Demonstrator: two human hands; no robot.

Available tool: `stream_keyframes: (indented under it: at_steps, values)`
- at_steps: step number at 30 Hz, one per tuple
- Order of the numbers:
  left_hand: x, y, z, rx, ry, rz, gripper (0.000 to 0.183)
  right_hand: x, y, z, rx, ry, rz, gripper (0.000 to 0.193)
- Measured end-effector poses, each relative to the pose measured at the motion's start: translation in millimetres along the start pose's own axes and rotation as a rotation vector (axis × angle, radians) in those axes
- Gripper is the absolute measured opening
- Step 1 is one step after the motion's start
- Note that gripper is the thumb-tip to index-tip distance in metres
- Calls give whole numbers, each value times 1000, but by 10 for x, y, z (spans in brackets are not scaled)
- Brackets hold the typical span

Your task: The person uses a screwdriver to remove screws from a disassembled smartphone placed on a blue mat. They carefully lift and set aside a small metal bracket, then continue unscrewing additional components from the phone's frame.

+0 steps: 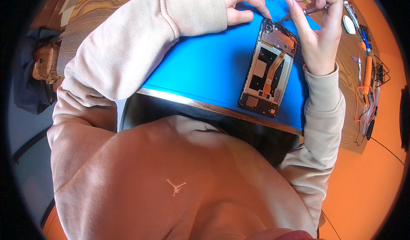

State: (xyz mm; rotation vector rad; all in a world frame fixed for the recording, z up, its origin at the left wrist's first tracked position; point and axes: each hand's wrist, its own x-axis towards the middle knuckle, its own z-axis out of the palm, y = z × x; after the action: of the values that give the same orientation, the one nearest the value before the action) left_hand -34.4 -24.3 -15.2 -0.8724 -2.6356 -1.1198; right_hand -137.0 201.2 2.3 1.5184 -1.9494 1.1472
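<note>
An opened smartphone (269,69) lies back-side up on a blue work mat (205,65), its circuit board and an orange flex cable exposed. My left hand (245,3) rests on the mat, its fingertips touching the phone's top left corner. My right hand (318,30) hovers over the phone's top right corner and pinches a thin metal tool, likely tweezers (305,12), whose tip points toward the phone's upper edge.
The mat lies on a wooden table (348,112). Along the table's right side lie an orange-handled tool (367,71), thin wires, a white oval object (349,24) and small tools. A brown patterned bag (45,62) sits at the left. The floor is orange.
</note>
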Motion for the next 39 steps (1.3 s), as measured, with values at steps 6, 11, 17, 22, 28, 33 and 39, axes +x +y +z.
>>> stream_keyframes:
  at_steps: [6,11,17,22,28,33,39]
  values:
    - [-8,-17,12,-16,1,-6,29,55,-64,-87,134,-58,-27,31]
    - [12,-35,21,-29,8,19,28,9,-64,26,55,39,33,31]
    - [16,-13,6,-19,-6,2,28,35,-11,-102,83,-68,-18,31]
    - [13,-6,1,-29,-10,1,28,16,-137,-32,41,-20,82,31]
    - [16,-22,13,-31,-5,6,28,58,-129,-75,65,-68,24,32]
    - [0,-24,16,-4,19,23,28,22,-146,-38,172,19,180,30]
    - [0,-46,33,-14,48,67,24,0,-182,106,290,114,236,31]
